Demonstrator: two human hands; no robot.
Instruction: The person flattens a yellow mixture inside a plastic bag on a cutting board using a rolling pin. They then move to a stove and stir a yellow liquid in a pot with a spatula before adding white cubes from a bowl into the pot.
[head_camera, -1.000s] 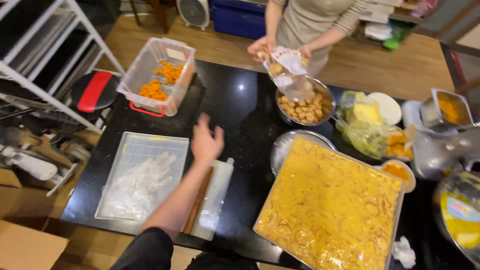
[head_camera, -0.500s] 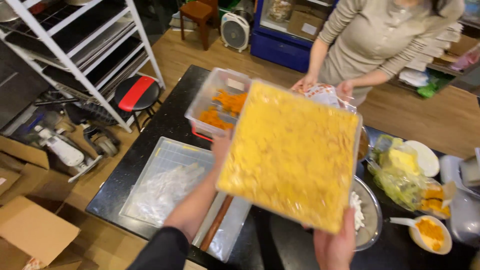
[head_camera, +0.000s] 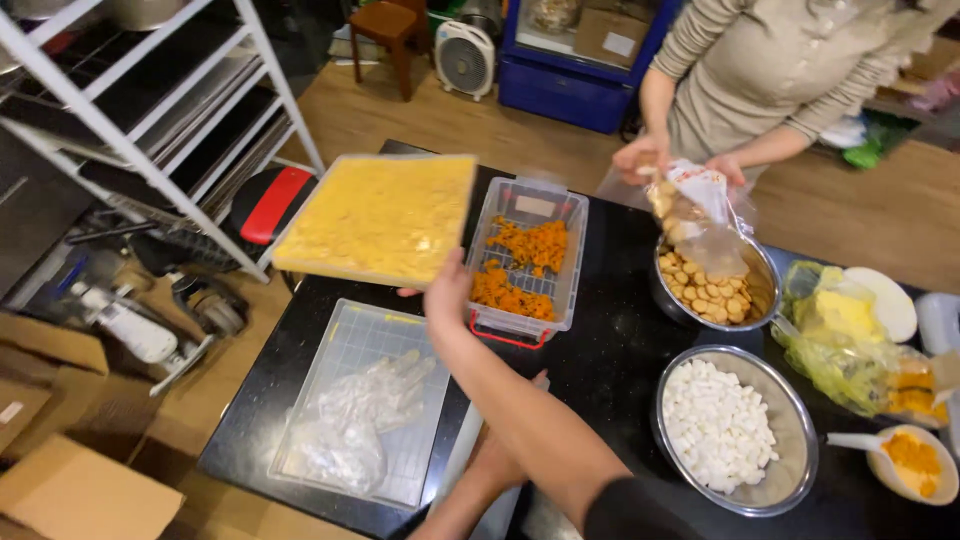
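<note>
Above the black table's (head_camera: 620, 350) left end, the right hand (head_camera: 447, 297) now grips the near edge of the flat tray of yellow sheet (head_camera: 380, 215), which has swung left from the middle and hangs tilted over the rack side. The left hand (head_camera: 500, 455) has let go and rests low by the table edge; whether it is closed I cannot tell. Below lie an empty clear tray (head_camera: 350, 400) and a tub of orange pieces (head_camera: 525, 260). Across the table, another person's hands (head_camera: 680, 165) hold a bag over a bowl of round biscuits (head_camera: 715, 290), beside a bowl of white cubes (head_camera: 730, 430).
</note>
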